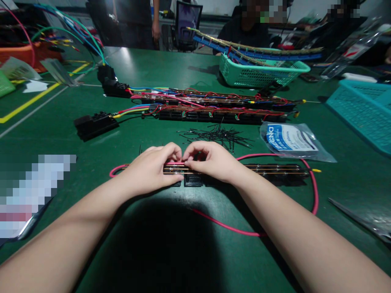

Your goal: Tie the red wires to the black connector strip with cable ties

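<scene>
A long black strip (276,171) with thin copper-coloured rods along its top lies across the table before me. My left hand (151,166) is closed around its left part, with the thumb at the near edge and the fingers curled over the far side. Pinched between thumb and index finger of my right hand (214,160) is a red cable (314,191), pressed along the top of the strip. The cable loops at the left end, then curves round the right and back toward me. Some fingertips are hidden.
Behind the strip lie a pile of black cable ties (222,136) and a labelled plastic bag (295,140). Two wired strips (214,110) with black connectors rest farther back. Scissors (360,217) and a blue basket (363,110) are at right; a green basket (262,75) stands beyond.
</scene>
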Demonstrator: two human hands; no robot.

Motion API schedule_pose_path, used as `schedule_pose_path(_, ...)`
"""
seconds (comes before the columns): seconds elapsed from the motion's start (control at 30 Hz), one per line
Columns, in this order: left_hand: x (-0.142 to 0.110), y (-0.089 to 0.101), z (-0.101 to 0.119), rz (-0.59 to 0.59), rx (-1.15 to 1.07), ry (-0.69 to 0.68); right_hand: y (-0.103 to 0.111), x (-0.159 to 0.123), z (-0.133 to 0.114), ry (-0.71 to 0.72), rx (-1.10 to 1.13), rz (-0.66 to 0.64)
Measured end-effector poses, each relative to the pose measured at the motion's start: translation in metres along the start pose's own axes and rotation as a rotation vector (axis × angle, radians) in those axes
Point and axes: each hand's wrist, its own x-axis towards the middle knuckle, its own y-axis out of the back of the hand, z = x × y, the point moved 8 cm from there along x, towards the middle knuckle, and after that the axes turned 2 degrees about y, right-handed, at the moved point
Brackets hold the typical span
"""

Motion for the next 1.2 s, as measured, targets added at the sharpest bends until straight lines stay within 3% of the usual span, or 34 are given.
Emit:
schedule_pose_path(0.73,0.0,-0.0016,-0.0022,-0.003,0.05,0.004,0.0001,0.0002,0.0008,-0.03,0.021,0.023)
schedule_pose_path(1.2,0.0016,-0.003,-0.0018,-0.029,0.089,-0.005,-0.0003,-0.0004,-0.0023,0.022,-0.005,0.021)
